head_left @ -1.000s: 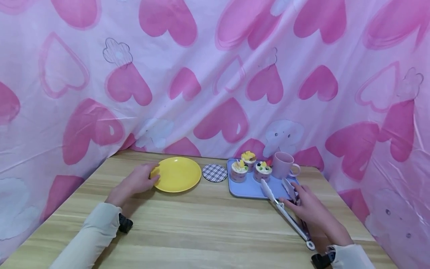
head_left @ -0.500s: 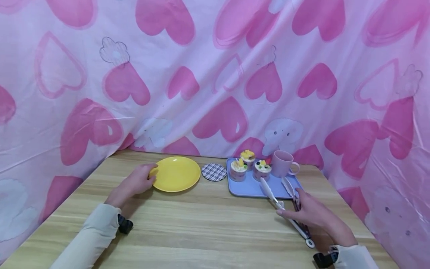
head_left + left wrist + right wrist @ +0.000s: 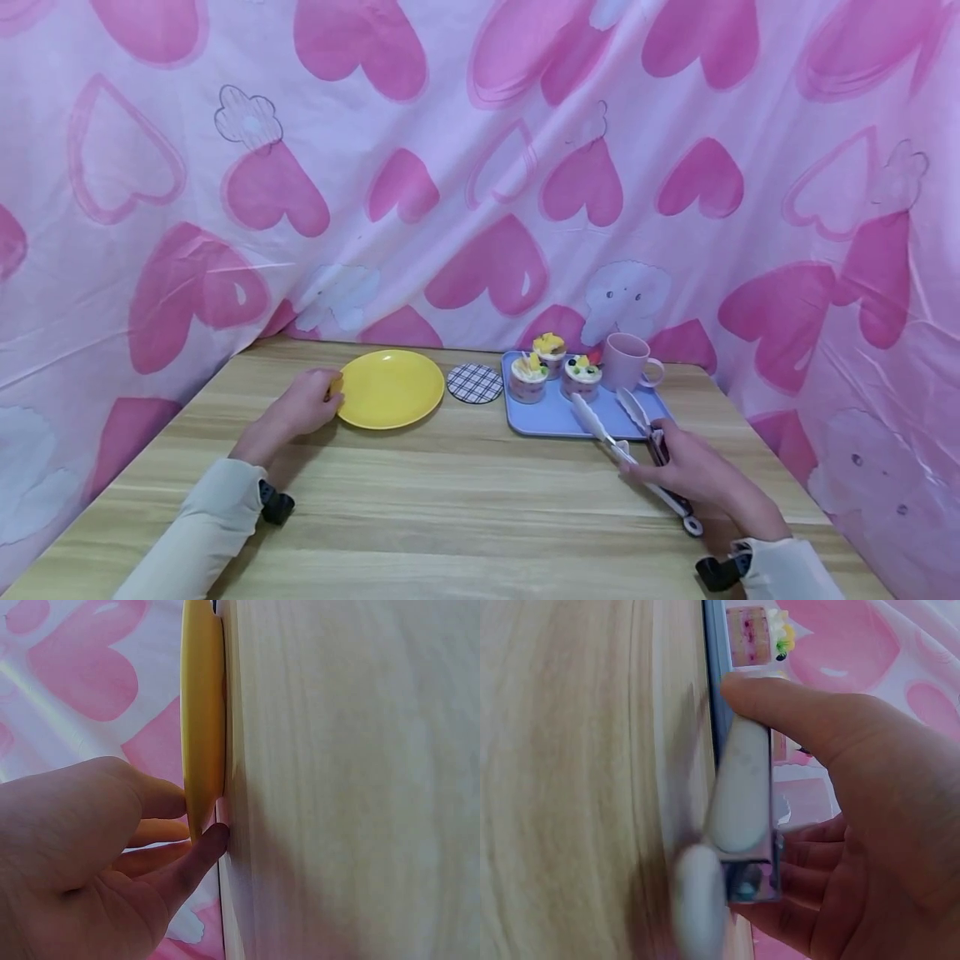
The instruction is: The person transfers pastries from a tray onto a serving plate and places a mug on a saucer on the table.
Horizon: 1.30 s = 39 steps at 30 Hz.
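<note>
My left hand (image 3: 306,402) pinches the left rim of a yellow plate (image 3: 392,389) lying on the table. The left wrist view shows fingers on both faces of the plate's edge (image 3: 202,712). Metal tongs (image 3: 592,419) with pale tips rest between the thumb and fingers of my right hand (image 3: 701,472). Their arms stand spread, tips over the blue tray (image 3: 543,423), close in front of a dessert cup (image 3: 581,379). Up close, the right wrist view has the tongs' pale handle (image 3: 742,784) under the thumb. Whether the tips touch the tray, I cannot tell.
On the tray are two more dessert cups, one at the front left (image 3: 528,380) and one at the back (image 3: 550,354), plus a pink mug (image 3: 625,361). A checked coaster (image 3: 475,383) lies between plate and tray. A heart-patterned curtain (image 3: 480,183) hangs behind the table.
The tongs have shifted slightly left and forward over the tray, with their ring end a little farther from me. My left hand stays on the plate, and the whole view has drifted slightly.
</note>
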Each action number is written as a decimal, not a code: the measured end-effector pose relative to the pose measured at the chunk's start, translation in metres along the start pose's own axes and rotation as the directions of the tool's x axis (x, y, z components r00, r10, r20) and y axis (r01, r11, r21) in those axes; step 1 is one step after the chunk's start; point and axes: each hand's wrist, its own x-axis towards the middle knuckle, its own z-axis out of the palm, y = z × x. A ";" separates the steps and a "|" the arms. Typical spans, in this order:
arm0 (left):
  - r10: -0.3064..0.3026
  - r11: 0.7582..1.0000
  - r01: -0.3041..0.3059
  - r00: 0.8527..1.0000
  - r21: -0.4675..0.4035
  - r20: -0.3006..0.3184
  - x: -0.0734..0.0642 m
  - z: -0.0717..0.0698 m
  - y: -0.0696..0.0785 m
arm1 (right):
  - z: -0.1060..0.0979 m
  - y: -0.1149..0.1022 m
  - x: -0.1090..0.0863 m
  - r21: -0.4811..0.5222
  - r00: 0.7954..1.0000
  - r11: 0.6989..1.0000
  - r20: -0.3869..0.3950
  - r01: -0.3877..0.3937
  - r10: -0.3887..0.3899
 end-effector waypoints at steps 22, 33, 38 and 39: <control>-0.001 1.000 0.001 1.000 0.019 0.006 -0.002 -0.001 0.001 | 0.007 0.010 0.007 0.037 0.998 0.999 -0.066 0.027 -0.025; -0.031 0.999 0.030 0.999 0.024 0.024 -0.006 -0.003 0.004 | 0.008 0.015 0.011 0.018 0.990 0.998 -0.129 -0.060 0.061; -0.029 0.999 0.029 0.999 0.027 0.026 -0.006 -0.002 0.003 | 0.010 0.016 0.011 0.003 0.982 0.997 -0.171 -0.077 0.077; -0.026 0.999 0.025 0.999 0.030 0.027 -0.006 -0.002 0.003 | 0.011 0.016 0.011 -0.006 0.980 0.997 -0.182 -0.080 0.077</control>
